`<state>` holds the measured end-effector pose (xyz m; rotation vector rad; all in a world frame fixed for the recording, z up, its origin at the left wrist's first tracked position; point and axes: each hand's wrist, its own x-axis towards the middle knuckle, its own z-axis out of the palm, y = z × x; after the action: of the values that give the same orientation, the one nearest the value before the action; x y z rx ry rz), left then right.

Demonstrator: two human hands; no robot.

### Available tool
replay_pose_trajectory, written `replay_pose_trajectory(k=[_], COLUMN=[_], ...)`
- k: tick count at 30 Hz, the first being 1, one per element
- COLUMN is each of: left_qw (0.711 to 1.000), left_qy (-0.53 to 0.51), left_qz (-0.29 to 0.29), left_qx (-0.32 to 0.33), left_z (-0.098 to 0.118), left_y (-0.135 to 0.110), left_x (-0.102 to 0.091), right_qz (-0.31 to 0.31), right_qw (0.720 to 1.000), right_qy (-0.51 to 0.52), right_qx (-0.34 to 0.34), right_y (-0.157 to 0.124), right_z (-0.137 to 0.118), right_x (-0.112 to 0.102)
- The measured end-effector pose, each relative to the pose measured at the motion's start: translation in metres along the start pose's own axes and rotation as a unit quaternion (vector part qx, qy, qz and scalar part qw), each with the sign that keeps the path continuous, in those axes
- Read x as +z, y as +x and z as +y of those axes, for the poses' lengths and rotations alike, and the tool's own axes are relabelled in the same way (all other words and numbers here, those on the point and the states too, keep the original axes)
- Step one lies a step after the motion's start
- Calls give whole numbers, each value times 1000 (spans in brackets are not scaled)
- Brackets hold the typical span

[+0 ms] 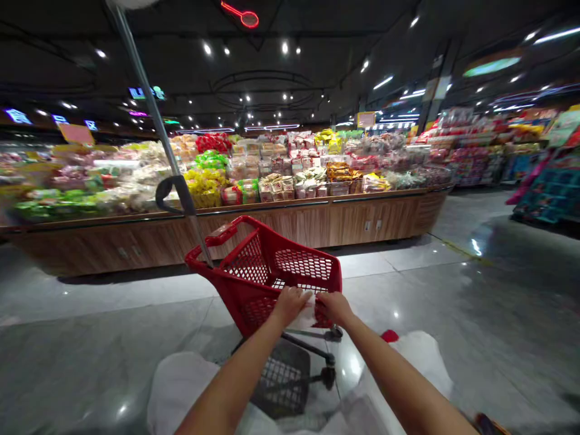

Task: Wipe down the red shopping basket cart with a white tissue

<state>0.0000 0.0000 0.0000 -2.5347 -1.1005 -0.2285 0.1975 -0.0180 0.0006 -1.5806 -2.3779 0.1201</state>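
Note:
A red plastic shopping cart [303, 263] stands right in front of me, its basket walls full of square holes. On its near rim rests my left hand [291, 303], fingers closed over the edge. Just to the right, my right hand [334, 307] grips the same rim near the corner. Between the hands a whitish patch [308, 311] shows on the cart's side; I cannot make out what it is. At the cart's left end is the red handle [222, 234], where a metal pole [151, 99] with a dark hook rises.
Behind the cart runs a long wood-panelled display counter [290, 226] heaped with packaged snacks [276, 186]. More stacked goods [471, 148] and a teal rack [544, 187] stand to the right. Grey tiled floor [435, 302] shines under the ceiling lights.

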Motion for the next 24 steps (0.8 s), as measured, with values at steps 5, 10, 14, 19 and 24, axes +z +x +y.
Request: replay_pose_trajectory(k=[5,10,14,19,24], left_qw=[1000,997,992,992,963], left_qy=[-2,4,43,26,-32], left_qz=[15,78,112,124,189], left_qx=[-14,21,28,17,-191], left_z=[-86,-160,-197,-219,-201], left_y=[-41,-94,-134,-148,-108], left_x=[-12,-51,-91,-122,-111], right_qz=[-8,-15,-8,-10,-22], right_qw=[1000,999,1000,986,987], right_qy=[19,39,-3,-91,-61], right_qx=[-7,-31,-20,138,145], right_y=[4,11,16,28,57], right_z=[9,31,51,62,16], right_x=[1,1,-2,-5,-15])
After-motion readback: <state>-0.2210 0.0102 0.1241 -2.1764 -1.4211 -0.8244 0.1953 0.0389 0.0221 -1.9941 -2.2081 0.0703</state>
